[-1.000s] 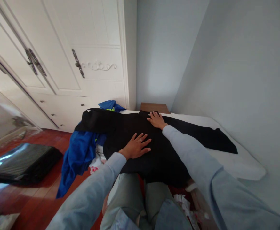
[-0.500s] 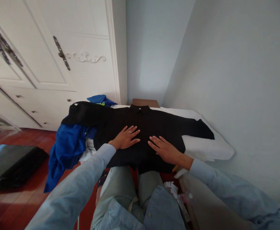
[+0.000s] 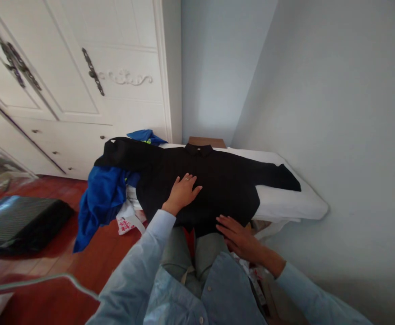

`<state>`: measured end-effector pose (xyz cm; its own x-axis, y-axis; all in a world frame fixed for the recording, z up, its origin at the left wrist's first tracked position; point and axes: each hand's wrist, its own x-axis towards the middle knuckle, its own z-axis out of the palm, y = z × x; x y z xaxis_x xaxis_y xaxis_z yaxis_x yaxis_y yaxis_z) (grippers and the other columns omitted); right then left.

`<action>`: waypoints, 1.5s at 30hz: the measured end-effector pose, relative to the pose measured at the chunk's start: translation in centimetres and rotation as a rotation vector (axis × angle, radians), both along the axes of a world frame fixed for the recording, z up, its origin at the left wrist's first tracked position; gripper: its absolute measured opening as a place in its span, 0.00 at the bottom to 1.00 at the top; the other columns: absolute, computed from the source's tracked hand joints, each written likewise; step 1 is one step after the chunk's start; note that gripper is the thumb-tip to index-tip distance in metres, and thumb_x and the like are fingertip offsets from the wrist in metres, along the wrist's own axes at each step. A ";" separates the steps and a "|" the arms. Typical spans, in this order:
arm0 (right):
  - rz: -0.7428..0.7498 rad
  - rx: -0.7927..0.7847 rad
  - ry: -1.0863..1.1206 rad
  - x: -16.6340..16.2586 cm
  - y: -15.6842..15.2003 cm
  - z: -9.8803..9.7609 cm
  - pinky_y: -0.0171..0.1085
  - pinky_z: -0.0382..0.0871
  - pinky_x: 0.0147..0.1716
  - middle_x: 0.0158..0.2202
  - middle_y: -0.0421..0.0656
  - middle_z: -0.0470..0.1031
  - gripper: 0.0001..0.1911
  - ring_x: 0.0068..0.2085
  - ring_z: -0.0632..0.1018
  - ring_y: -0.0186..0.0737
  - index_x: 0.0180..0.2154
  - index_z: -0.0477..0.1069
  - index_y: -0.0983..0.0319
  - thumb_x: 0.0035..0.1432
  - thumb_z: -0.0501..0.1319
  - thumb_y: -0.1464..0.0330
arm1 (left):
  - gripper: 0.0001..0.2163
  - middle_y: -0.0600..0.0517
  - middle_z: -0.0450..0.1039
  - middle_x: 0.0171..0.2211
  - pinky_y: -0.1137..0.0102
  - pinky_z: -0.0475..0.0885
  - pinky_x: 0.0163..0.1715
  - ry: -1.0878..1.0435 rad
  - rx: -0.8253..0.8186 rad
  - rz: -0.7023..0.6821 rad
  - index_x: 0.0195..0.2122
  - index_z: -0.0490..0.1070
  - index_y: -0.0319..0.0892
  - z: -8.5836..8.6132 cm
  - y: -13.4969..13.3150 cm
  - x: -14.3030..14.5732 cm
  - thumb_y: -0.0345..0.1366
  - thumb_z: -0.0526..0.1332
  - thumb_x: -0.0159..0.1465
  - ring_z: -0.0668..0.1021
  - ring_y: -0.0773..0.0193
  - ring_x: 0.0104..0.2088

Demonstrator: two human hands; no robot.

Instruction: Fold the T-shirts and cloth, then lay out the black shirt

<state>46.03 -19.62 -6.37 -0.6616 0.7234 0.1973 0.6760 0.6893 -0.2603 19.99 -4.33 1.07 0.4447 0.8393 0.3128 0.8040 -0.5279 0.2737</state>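
A black collared shirt (image 3: 217,176) lies spread out in front of me, its collar at the far side and its sleeves stretched to both sides. My left hand (image 3: 183,193) rests on the middle of the shirt's body, fingers extended, with a ring on one finger. Down at the hem on the right, my right hand (image 3: 238,237) lies with its fingers stretched out over the cloth's edge. Under the shirt is a white padded surface (image 3: 285,203). A blue garment (image 3: 100,198) hangs down beneath the left sleeve.
A white wardrobe (image 3: 129,54) stands behind on the left, and a grey wall (image 3: 336,135) closes off the right. A brown box (image 3: 206,142) is beyond the collar. On the red floor (image 3: 51,280) lie a black wrapped bundle (image 3: 24,225) and a pale cord (image 3: 55,276).
My right hand has slid from the shirt's body toward me to the hem. My left hand has moved slightly up and right on the cloth. The view has shifted a little.
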 end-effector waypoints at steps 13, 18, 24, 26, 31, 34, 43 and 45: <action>-0.391 -0.639 0.557 -4.6 8.0 -10.7 0.50 0.73 0.53 0.51 0.53 0.80 0.17 0.52 0.81 0.46 0.52 0.74 0.63 0.65 0.57 0.65 | 0.13 0.44 0.80 0.44 0.56 0.74 0.51 -0.672 -0.282 0.610 0.41 0.76 0.43 -17.7 -10.8 -5.8 0.33 0.52 0.63 0.80 0.53 0.47; -0.506 -0.618 0.592 0.8 6.4 -11.8 0.51 0.75 0.51 0.51 0.55 0.80 0.18 0.50 0.81 0.49 0.50 0.75 0.64 0.60 0.60 0.63 | 0.14 0.42 0.78 0.48 0.58 0.73 0.53 -0.722 -0.369 0.737 0.46 0.73 0.41 -19.8 -9.0 -8.8 0.35 0.53 0.63 0.79 0.52 0.50; -0.733 -0.589 0.671 4.7 4.1 -12.0 0.57 0.78 0.43 0.44 0.52 0.82 0.20 0.45 0.83 0.54 0.50 0.72 0.59 0.63 0.52 0.59 | 0.06 0.41 0.80 0.38 0.59 0.75 0.47 -0.760 -0.521 0.776 0.35 0.72 0.40 -20.9 -8.2 -9.5 0.33 0.60 0.57 0.82 0.50 0.44; -0.778 -0.618 0.699 5.1 2.8 -11.9 0.54 0.79 0.42 0.44 0.51 0.82 0.18 0.44 0.84 0.53 0.49 0.71 0.58 0.63 0.51 0.59 | 0.04 0.42 0.79 0.35 0.60 0.75 0.45 -0.777 -0.558 0.766 0.31 0.71 0.41 -21.2 -8.5 -9.7 0.32 0.61 0.54 0.82 0.50 0.42; -0.833 -0.915 0.843 5.7 -0.6 -9.0 0.51 0.78 0.43 0.42 0.52 0.82 0.17 0.40 0.85 0.50 0.44 0.71 0.60 0.56 0.60 0.58 | 0.05 0.45 0.79 0.33 0.60 0.77 0.40 -0.869 -0.541 0.817 0.30 0.69 0.43 -20.9 -9.6 -10.8 0.34 0.60 0.52 0.82 0.49 0.40; -0.651 -1.057 0.855 6.7 -1.8 -4.0 0.50 0.77 0.42 0.42 0.51 0.82 0.23 0.38 0.84 0.47 0.48 0.72 0.60 0.55 0.64 0.54 | 0.10 0.46 0.78 0.36 0.63 0.77 0.34 -1.020 -0.411 0.872 0.35 0.70 0.43 -18.9 -9.6 -11.4 0.41 0.58 0.54 0.81 0.53 0.38; -0.856 -0.260 1.020 17.5 7.4 12.0 0.41 0.77 0.41 0.53 0.52 0.76 0.29 0.50 0.79 0.48 0.55 0.69 0.58 0.54 0.66 0.54 | 0.14 0.49 0.79 0.36 0.63 0.78 0.37 -1.244 -0.129 0.456 0.37 0.74 0.43 -5.2 -7.3 -3.9 0.48 0.62 0.59 0.81 0.58 0.35; -1.118 -0.170 0.925 20.8 10.9 12.4 0.38 0.76 0.39 0.50 0.52 0.77 0.25 0.49 0.79 0.46 0.51 0.70 0.62 0.52 0.67 0.61 | 0.13 0.47 0.79 0.39 0.61 0.77 0.43 -1.085 -0.128 0.287 0.39 0.75 0.44 -3.3 -6.1 -0.7 0.47 0.59 0.62 0.81 0.57 0.40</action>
<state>66.83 -8.68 6.04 0.5622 0.8218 0.0924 0.3765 -0.1549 -0.9134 19.33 -10.42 -2.24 -0.2240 0.9204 0.3205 0.1954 -0.2798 0.9400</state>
